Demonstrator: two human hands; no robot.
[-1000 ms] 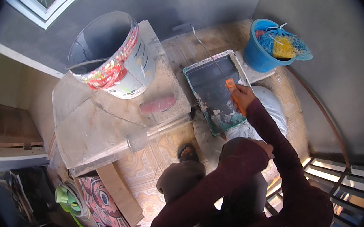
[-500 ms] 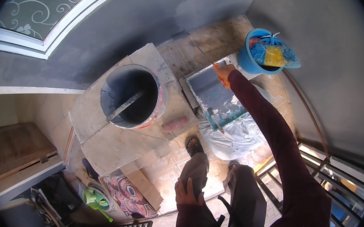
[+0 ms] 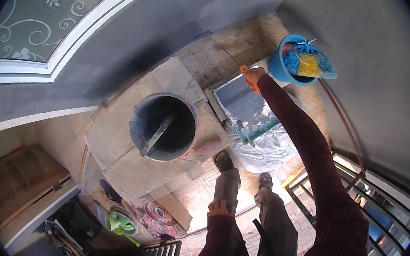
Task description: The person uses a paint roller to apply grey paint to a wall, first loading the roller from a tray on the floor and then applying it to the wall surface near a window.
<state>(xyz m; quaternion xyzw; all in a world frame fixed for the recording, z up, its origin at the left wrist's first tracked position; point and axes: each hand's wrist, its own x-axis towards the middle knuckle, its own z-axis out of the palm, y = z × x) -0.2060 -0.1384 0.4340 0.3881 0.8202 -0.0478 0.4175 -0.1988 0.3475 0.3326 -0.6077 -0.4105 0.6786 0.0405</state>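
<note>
Upper right of the frame, the right hand (image 3: 253, 77) has reached farther out, pinching an orange-handled tool (image 3: 245, 69) over the paint tray (image 3: 242, 105); the left hand (image 3: 219, 208) now rests loosely curled on the thigh.

The right hand (image 3: 253, 77) has reached further from the body.

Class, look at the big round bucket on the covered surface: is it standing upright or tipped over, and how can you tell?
Upright. The big bucket shows its round open mouth straight up to the camera, dark inside, with a stirring stick leaning across it.
</note>
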